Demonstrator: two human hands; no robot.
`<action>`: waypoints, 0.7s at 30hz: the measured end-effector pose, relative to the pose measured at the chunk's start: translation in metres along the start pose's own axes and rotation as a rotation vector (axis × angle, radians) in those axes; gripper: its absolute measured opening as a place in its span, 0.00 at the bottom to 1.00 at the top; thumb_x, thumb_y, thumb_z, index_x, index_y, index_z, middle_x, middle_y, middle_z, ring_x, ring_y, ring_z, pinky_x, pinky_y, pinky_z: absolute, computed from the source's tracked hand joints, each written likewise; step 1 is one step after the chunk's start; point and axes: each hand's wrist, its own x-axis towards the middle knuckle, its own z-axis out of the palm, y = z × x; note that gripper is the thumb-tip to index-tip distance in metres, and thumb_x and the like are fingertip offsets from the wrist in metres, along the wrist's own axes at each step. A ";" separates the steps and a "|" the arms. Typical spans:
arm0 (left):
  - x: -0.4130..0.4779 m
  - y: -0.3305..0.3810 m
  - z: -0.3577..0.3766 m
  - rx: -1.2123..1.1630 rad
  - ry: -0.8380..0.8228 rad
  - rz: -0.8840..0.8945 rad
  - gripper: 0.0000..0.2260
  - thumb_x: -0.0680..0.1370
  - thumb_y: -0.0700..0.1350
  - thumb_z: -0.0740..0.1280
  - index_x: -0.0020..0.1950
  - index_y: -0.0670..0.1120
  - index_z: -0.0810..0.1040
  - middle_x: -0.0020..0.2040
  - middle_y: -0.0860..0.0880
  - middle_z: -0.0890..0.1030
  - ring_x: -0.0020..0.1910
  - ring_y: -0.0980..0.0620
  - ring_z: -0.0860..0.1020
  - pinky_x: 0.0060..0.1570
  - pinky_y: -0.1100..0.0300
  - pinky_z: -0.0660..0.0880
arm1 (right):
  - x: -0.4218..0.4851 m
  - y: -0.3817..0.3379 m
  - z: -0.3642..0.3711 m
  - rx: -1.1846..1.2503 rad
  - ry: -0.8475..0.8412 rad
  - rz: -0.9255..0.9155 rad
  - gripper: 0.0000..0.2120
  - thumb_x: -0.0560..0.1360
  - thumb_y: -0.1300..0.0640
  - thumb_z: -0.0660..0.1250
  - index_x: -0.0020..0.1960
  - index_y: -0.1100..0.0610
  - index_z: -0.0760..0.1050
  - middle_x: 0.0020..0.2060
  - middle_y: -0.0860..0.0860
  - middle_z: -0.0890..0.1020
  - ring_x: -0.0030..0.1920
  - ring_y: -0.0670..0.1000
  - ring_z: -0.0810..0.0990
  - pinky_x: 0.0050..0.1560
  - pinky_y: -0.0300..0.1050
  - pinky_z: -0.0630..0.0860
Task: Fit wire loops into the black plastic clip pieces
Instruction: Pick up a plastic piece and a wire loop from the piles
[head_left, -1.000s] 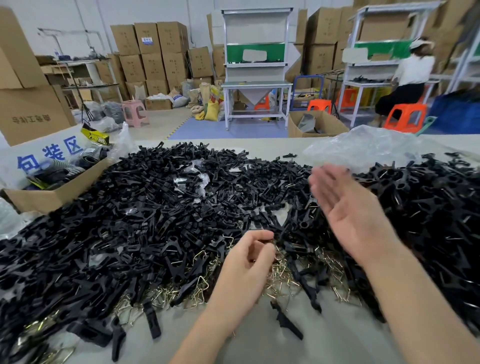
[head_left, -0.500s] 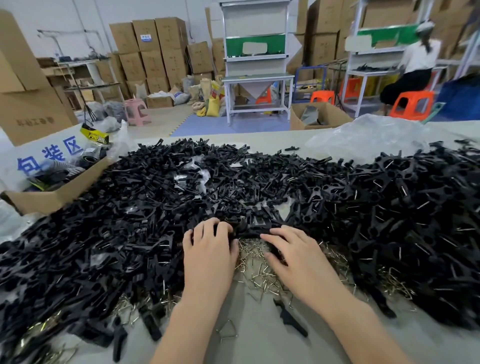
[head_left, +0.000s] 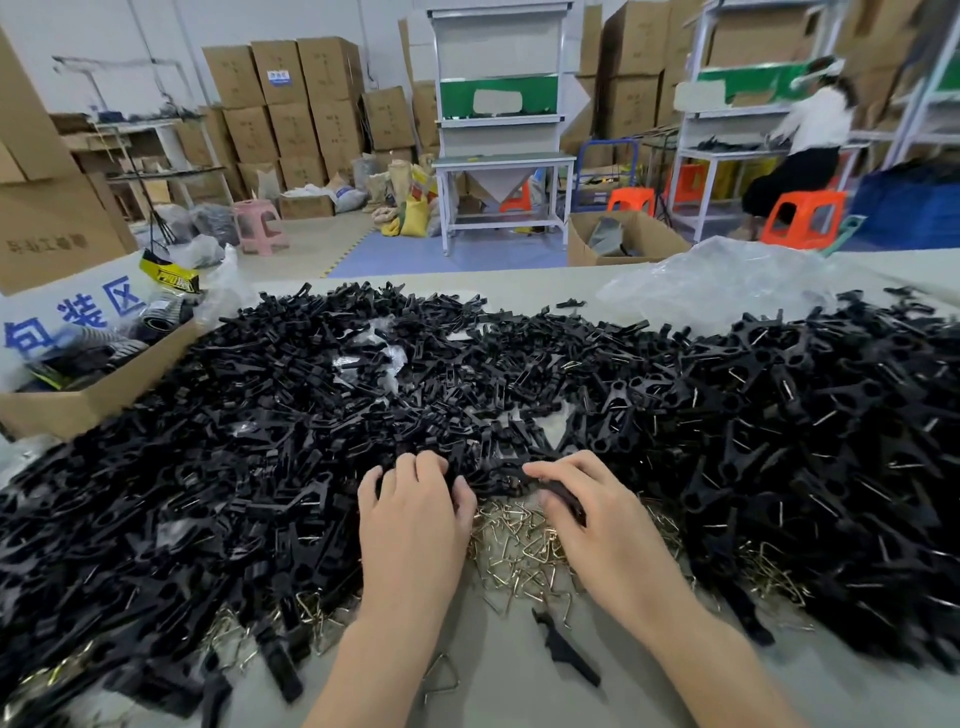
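A big heap of black plastic clip pieces (head_left: 291, 447) covers the table from left to right. Brass-coloured wire loops (head_left: 514, 545) lie in a loose pile between my hands at the heap's near edge. My left hand (head_left: 415, 514) rests palm down on the heap's edge, its fingertips curled into the black pieces. My right hand (head_left: 587, 509) holds a black clip piece (head_left: 563, 496) between thumb and fingers. One single wire loop (head_left: 441, 675) and one loose black piece (head_left: 563, 649) lie on the bare table nearer to me.
An open cardboard box (head_left: 78, 400) with packaging stands at the left edge of the table. A crumpled clear plastic bag (head_left: 727, 286) lies at the back right. Behind the table are stacked cartons, a white workbench (head_left: 501, 171) and a seated person (head_left: 810, 140).
My right hand came down from open and raised above the heap to the pile's near edge and took hold of a black piece. My left hand moved forward onto the heap.
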 end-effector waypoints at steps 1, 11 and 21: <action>0.000 0.001 -0.001 -0.041 0.022 -0.008 0.07 0.78 0.47 0.68 0.51 0.45 0.79 0.42 0.49 0.81 0.42 0.46 0.81 0.63 0.46 0.72 | 0.000 0.000 0.000 0.029 0.014 0.008 0.12 0.83 0.55 0.63 0.64 0.43 0.77 0.52 0.36 0.74 0.43 0.43 0.79 0.44 0.34 0.73; -0.002 0.012 -0.025 -0.337 0.081 -0.038 0.10 0.81 0.48 0.63 0.59 0.47 0.77 0.52 0.54 0.82 0.53 0.53 0.77 0.62 0.52 0.69 | 0.000 -0.006 -0.005 0.190 0.078 0.070 0.12 0.81 0.42 0.58 0.64 0.32 0.66 0.55 0.29 0.80 0.62 0.36 0.75 0.58 0.34 0.70; -0.008 0.031 -0.034 -1.138 -0.152 -0.226 0.09 0.83 0.50 0.64 0.57 0.64 0.78 0.50 0.62 0.85 0.50 0.63 0.81 0.48 0.73 0.73 | 0.009 -0.013 -0.008 0.872 0.083 0.202 0.13 0.77 0.58 0.67 0.57 0.44 0.83 0.51 0.52 0.84 0.53 0.52 0.86 0.54 0.41 0.81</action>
